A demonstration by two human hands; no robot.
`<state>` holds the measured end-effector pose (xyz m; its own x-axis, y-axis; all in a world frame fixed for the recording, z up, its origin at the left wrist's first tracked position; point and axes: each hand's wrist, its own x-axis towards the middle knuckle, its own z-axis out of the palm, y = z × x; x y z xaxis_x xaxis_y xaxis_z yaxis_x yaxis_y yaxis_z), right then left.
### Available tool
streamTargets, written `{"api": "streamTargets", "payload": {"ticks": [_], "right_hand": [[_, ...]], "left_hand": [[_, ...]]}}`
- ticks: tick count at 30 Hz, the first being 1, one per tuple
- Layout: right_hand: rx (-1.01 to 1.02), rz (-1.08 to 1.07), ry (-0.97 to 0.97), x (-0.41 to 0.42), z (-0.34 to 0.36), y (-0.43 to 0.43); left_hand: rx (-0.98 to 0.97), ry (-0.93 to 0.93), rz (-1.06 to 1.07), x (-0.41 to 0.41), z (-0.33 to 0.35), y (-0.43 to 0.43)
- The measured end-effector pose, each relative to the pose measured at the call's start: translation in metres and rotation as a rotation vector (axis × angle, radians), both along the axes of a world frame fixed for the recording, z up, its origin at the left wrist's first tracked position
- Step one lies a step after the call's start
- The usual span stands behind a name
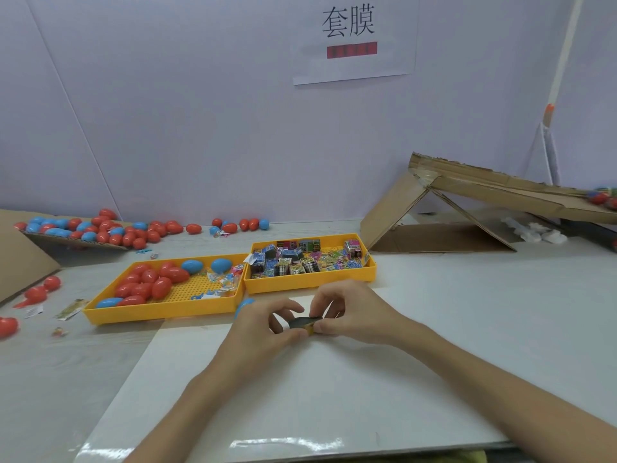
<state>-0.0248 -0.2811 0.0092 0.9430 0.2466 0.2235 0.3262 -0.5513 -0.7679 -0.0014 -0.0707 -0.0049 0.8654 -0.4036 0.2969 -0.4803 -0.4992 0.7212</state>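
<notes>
— While the left hand [263, 324] and the right hand [350, 315] met low over the near middle of the tabletop [500, 282], what did they have hold of?

— A small dark box [302, 323] with a yellow edge. It sat between the two hands, over the white sheet [300, 389]; whether it touched the sheet I could not tell. The left hand's thumb and curled fingers pinched its left end, and the right hand's curled fingers and thumb pinched its right end.

— And what lay beyond them?

— Two yellow trays stood side by side, touching. The left tray [160, 313] held red and blue plastic eggs and a few clear packets. The right tray [310, 285], a little farther off, held a heap of small printed boxes. A blue egg [246, 303] lay on the tabletop just behind the left hand, by the left tray's near right corner.

— Anything farther off?

— More eggs [100, 228] were scattered at the far left, many on a cardboard flap. A cardboard ramp [484, 192] leaned at the far right, and a paper sign [354, 65] hung on the wall.
</notes>
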Motion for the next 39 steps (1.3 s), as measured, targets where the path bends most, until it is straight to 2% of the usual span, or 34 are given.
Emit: {"api": "streamTargets", "payload": {"ticks": [6,14,25,28,30,33,35,39], "right_hand": [[0.004,-0.005,0.009,0.001,-0.001,-0.001],[-0.016,0.033,0.041,0.001,0.003,-0.005],[-0.093,0.076,-0.048,0.001,0.007,-0.01],[-0.049,-0.1,-0.099,0.009,0.024,-0.038],[-0.2,-0.25,-0.119,0.014,0.028,-0.063],[-0.432,-0.287,0.008,0.017,0.02,-0.086],[-0.448,-0.274,0.076,0.018,0.015,-0.087],[-0.445,-0.302,0.08,0.024,0.012,-0.084]], "left_hand": [[0.046,-0.018,-0.087,-0.001,-0.002,0.001],[0.069,-0.075,-0.054,0.002,-0.005,-0.003],[0.034,-0.15,-0.048,-0.002,-0.005,-0.007],[0.039,-0.164,-0.027,-0.002,-0.005,-0.006],[0.046,-0.204,-0.027,-0.003,-0.003,-0.006],[0.075,-0.348,-0.013,-0.005,-0.002,-0.005],[0.089,-0.443,-0.011,-0.007,-0.001,-0.003],[0.054,-0.55,-0.077,-0.009,0.001,-0.002]]}}
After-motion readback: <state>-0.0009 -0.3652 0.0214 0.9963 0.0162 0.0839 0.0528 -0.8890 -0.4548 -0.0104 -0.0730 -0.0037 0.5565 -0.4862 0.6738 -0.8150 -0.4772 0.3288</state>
